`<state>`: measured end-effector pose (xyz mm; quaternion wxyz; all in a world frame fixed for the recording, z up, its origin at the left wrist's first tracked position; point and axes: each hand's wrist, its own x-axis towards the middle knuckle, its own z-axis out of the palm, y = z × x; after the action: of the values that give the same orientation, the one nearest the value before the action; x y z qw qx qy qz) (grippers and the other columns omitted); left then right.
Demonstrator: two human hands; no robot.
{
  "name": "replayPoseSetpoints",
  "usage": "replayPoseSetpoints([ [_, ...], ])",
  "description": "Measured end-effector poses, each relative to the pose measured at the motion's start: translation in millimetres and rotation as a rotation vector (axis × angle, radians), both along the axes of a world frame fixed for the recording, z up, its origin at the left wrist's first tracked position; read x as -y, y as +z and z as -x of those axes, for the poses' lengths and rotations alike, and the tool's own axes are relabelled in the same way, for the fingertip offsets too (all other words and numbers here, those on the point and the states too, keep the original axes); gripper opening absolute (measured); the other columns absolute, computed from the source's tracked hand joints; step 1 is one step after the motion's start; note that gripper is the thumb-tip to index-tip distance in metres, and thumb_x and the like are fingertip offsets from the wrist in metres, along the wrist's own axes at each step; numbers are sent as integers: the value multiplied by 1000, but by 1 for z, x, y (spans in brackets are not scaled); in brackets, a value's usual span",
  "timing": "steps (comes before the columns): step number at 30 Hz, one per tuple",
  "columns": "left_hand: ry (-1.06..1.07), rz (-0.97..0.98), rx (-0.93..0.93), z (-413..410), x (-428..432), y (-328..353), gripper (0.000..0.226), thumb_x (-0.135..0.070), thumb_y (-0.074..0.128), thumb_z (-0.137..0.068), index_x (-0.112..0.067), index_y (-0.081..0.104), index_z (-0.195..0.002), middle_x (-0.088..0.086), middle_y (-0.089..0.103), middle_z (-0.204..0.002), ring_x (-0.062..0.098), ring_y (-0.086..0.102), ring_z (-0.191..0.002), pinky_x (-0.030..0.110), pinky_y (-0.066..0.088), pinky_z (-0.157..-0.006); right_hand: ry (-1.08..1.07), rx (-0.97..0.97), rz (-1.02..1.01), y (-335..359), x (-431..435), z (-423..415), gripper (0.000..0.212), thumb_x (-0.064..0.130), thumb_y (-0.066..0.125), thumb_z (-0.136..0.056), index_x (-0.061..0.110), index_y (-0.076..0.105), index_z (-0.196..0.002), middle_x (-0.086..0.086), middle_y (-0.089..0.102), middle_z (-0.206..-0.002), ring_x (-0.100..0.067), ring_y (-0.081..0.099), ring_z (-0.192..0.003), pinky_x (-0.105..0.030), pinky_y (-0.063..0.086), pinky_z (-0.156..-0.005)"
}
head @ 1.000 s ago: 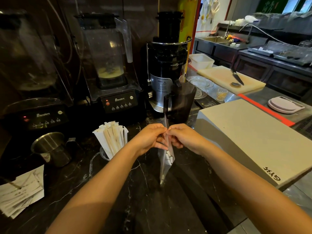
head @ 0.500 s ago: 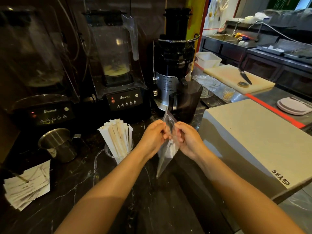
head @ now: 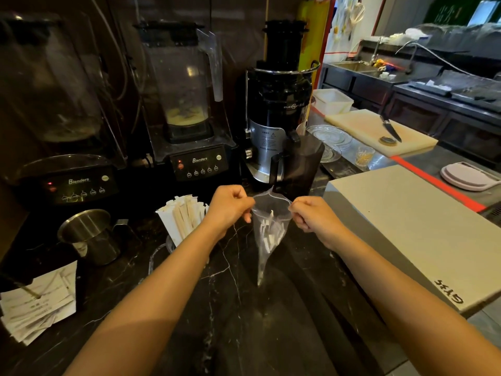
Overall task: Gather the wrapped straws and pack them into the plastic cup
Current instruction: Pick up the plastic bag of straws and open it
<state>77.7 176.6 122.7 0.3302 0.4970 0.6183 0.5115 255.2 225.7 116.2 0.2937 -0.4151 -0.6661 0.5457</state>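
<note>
A clear plastic bag [head: 267, 234] with several white wrapped straws inside hangs above the black marble counter. My left hand [head: 230, 206] pinches its left top edge and my right hand [head: 311, 215] pinches the right edge, so the mouth is pulled apart. To the left, a bundle of paper-wrapped straws [head: 183, 217] stands upright in a clear plastic cup [head: 170, 244], whose lower part is partly hidden by my left forearm.
A steel pitcher [head: 86, 234] and a stack of paper slips [head: 38, 305] lie at the left. Two blenders [head: 189, 109] and a black juicer [head: 282, 104] line the back. A grey board [head: 412, 226] lies at the right, with a cutting board and knife [head: 390, 128] beyond.
My hands have drawn apart, opening the bag's mouth, which was pinched together a second ago. The camera has come closer.
</note>
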Motion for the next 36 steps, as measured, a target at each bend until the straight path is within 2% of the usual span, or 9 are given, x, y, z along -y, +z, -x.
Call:
replayPoseSetpoints([
  [7,42,-23,-99,9,-5,10,36,3,59,-72,-15,43,-45,-5,48,-31,5,51,-32,26,48,-59,-87,240,-157,4,-9,-23,30,7,52,-80,8,47,-50,-5,38,-47,-8,35,-37,-16,33,-44],
  [14,-59,-15,-165,9,-11,23,34,4,59,-74,-13,42,-50,10,52,-52,5,57,-37,23,47,-58,-60,305,-177,5,-11,-39,42,7,54,-75,18,45,-36,7,38,-33,-3,33,-30,-10,30,-36],
  [18,-143,-41,-221,-4,-12,31,32,5,60,-73,-11,42,-52,6,49,-51,4,59,-39,25,47,-58,121,387,-36,8,-7,-44,31,8,56,-75,16,46,-47,11,42,-35,-5,37,-36,-12,32,-39],
  [21,-248,-57,-310,-14,-13,38,33,6,60,-73,-12,42,-51,2,48,-51,3,59,-42,24,46,-54,121,107,245,9,-3,-44,5,20,50,-80,17,53,-78,-1,60,-72,-16,53,-61,-22,41,-51],
  [23,-313,-79,-395,-18,-12,44,36,7,60,-72,-14,41,-49,1,47,-50,7,58,-46,23,45,-53,61,-98,516,3,-5,-42,35,40,44,-85,18,47,-112,-16,57,-108,-31,62,-85,-36,52,-63],
  [26,-401,-109,-460,-24,-7,53,37,8,59,-71,-15,40,-49,2,46,-53,17,57,-55,23,46,-56,105,-225,828,-12,-2,-33,66,61,35,-84,20,27,-135,-27,47,-129,-44,63,-94,-51,56,-70],
  [31,-552,-121,-424,-34,8,63,34,7,60,-72,-14,44,-51,0,47,-53,6,53,-50,33,48,-61,259,-566,1094,-33,6,-12,65,60,25,-88,10,60,-110,-21,64,-108,-37,65,-92,-54,53,-78],
  [33,-606,-130,-403,-37,14,63,33,4,61,-73,-15,45,-52,-1,48,-53,8,50,-52,28,46,-61,222,-678,1108,-34,10,-4,55,47,28,-93,6,64,-96,-16,69,-89,-28,66,-86,-45,53,-82],
  [36,-650,-136,-292,-38,24,62,33,3,62,-75,-17,47,-54,0,52,-55,1,53,-51,12,44,-58,157,-664,1037,-32,12,5,33,26,34,-93,4,55,-105,-15,63,-96,-26,58,-99,-42,44,-95],
])
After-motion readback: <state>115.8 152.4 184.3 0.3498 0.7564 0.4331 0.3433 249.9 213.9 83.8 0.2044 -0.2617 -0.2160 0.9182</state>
